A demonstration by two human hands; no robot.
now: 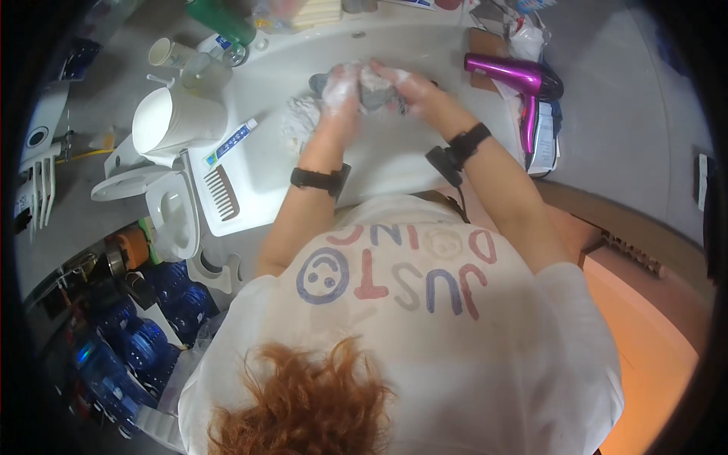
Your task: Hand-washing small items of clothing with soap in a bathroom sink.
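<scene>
My two hands are together over the white sink (425, 155), both coated with soapy foam. A wet grey cloth (378, 98), lathered and bunched up, is between them. On its left side my left hand (341, 95) is closed around it, slightly blurred by motion. My right hand (409, 85) grips the cloth from the right, its fingers curled over the top. A crumpled white cloth (301, 120) lies in the basin, left of my left wrist. Dark straps with small boxes circle both wrists. The cloth's exact kind cannot be made out.
Along the sink's left rim are a toothpaste tube (231, 142), a brown comb (221, 192) and a white tub (182, 125). A green bottle (220, 21) stands far left. A purple hair dryer (504, 72) lies right of the basin. Blue bottles (144, 341) are at lower left.
</scene>
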